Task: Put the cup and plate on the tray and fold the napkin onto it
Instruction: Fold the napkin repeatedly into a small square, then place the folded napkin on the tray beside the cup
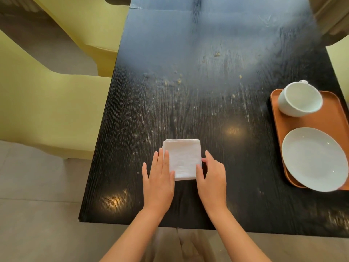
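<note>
A white napkin (182, 158), folded into a small square, lies on the black table (207, 91) near its front edge. My left hand (158, 183) rests flat with its fingers on the napkin's left edge. My right hand (212, 177) touches the napkin's right edge, thumb on its lower corner. At the right edge of the table an orange tray (319, 121) carries a white cup (300, 100) at its far end and a white plate (313, 157) at its near end.
Yellow chairs (49, 110) stand along the table's left side. Another chair (338, 25) shows at the far right corner. Pale floor (37, 214) lies left of the table's front corner.
</note>
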`<state>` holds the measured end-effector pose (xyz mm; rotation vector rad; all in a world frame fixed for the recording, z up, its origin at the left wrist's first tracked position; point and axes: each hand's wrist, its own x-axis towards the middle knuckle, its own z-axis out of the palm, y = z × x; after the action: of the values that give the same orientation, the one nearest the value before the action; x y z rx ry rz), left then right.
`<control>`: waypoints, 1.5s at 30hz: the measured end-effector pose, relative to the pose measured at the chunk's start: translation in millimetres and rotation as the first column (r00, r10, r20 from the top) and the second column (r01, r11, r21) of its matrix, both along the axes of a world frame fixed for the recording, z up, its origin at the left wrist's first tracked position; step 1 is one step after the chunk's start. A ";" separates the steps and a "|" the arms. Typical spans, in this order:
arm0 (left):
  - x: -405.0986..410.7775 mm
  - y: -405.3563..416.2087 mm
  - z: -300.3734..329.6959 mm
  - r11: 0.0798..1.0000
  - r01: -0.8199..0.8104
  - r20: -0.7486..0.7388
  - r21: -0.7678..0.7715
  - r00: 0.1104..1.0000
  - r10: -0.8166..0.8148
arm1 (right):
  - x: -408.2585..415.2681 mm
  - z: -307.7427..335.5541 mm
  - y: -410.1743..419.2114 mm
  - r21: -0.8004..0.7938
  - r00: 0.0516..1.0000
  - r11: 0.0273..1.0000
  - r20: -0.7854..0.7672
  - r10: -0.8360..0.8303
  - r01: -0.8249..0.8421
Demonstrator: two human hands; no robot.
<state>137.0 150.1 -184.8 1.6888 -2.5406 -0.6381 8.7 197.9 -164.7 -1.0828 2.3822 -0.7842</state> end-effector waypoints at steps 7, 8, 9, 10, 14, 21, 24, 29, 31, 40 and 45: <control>-1.9 1.7 11.6 0.996 -0.052 -0.098 0.076 0.993 0.059 | -7.5 10.8 -21.6 0.083 0.977 0.992 0.182 -0.113 0.099; -1.1 2.0 13.3 0.994 -0.054 -0.127 0.100 0.990 0.067 | -7.3 14.6 -20.0 0.078 0.972 0.993 0.214 -0.102 0.087; -0.4 1.9 15.0 0.990 -0.053 -0.162 0.131 0.984 0.074 | -7.2 19.0 -17.8 0.074 0.966 0.994 0.242 -0.091 0.075; 0.3 1.5 17.3 0.985 -0.047 -0.200 0.167 0.977 0.081 | -7.5 24.1 -15.1 0.069 0.962 0.995 0.259 -0.084 0.068; 1.5 5.1 34.6 0.941 -0.055 -0.334 0.334 0.927 0.173 | -14.6 50.4 -6.1 0.001 0.952 0.998 0.302 -0.060 0.063; -13.6 4.3 106.3 0.334 -0.040 -0.267 0.942 0.516 0.814 | -46.4 131.5 17.4 -0.145 0.898 0.984 0.439 -0.034 0.108; -18.1 1.4 145.5 0.226 0.162 -0.277 0.960 0.472 0.837 | -62.2 169.4 34.0 -0.220 0.844 0.964 0.536 -0.008 0.148; -40.1 1.1 204.8 0.444 0.224 -0.487 0.868 0.563 0.668 | -82.3 211.9 66.6 -0.266 0.807 0.948 0.590 0.017 0.175; -46.0 1.9 219.5 0.520 0.244 -0.552 0.819 0.581 0.598 | -88.1 219.6 76.9 -0.278 0.812 0.938 0.583 -0.008 0.209; -85.8 0.5 241.5 0.660 0.301 -0.649 0.688 0.661 0.376 | -108.7 229.0 94.5 -0.272 0.848 0.893 0.494 -0.191 0.360; -125.4 5.6 234.6 0.655 0.292 -0.628 0.697 0.688 0.362 | -126.7 226.3 104.4 -0.236 0.858 0.905 0.467 -0.215 0.355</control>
<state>11.5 155.7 49.8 1.1345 -1.6650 -2.1118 -118.0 302.3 61.6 -0.5674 2.0938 -1.3928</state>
